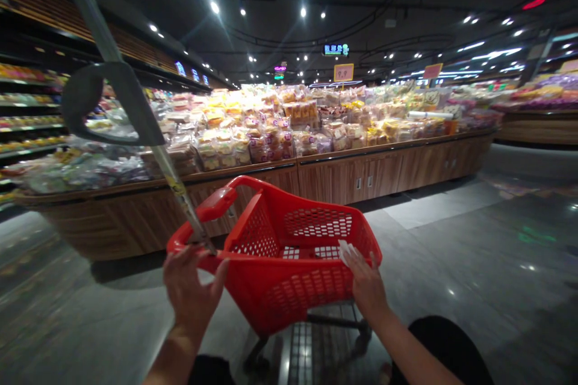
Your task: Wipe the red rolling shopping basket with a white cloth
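A red plastic shopping cart (298, 271) stands in front of me, with perforated sides and a curved handle end at the left. My left hand (192, 283) is at the cart's near left corner, its thumb spread away from the fingers; the fingertips reach the red rim and are slightly blurred. Just beside them, the lower visible part of a slanted metal pole (174, 177) meets the rim. A grey loop-shaped plastic grip (144, 114) is fixed on that pole. My right hand (368, 283) rests against the cart's near rim towards the right, closed on a crumpled white tissue (345, 251).
Behind the cart runs a long wooden display counter (347, 177) heaped with bagged foods (271, 138). A price sign (344, 73) rises above it. Stocked shelves (31, 114) line the left. Another counter (537, 126) stands at right. The grey floor (474, 264) is shiny.
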The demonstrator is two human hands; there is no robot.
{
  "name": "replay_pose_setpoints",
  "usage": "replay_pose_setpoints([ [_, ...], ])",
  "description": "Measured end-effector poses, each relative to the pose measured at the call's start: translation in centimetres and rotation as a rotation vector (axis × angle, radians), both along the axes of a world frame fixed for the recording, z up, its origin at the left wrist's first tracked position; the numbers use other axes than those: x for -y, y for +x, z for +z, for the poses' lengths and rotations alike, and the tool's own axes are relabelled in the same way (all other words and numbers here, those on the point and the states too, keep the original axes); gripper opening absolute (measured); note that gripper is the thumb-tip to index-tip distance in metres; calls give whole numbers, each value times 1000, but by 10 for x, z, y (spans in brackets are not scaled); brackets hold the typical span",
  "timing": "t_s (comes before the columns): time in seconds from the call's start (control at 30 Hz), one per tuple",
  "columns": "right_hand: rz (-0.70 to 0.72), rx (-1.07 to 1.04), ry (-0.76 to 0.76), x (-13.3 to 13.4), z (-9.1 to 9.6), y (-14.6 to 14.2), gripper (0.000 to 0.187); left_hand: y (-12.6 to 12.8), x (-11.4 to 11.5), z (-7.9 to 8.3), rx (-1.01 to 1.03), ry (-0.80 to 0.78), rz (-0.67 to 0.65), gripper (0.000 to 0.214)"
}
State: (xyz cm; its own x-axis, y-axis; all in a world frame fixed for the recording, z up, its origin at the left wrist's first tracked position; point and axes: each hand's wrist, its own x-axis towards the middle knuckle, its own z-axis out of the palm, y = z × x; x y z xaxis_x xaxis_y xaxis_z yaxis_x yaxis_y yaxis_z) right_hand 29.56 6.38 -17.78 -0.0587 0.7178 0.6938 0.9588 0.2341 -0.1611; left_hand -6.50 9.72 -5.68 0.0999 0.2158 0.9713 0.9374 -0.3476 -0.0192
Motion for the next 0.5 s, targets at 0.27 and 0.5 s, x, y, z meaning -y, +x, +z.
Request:
replay_pose_setpoints([
  [0.27,2,-36,-7,-5,7,-21,61,112,-2,-26,-274,-590,-44,26],
  [0.5,153,27,-36,-8,17,-65,62,107,-13,-32,-297,-708,26,36],
])
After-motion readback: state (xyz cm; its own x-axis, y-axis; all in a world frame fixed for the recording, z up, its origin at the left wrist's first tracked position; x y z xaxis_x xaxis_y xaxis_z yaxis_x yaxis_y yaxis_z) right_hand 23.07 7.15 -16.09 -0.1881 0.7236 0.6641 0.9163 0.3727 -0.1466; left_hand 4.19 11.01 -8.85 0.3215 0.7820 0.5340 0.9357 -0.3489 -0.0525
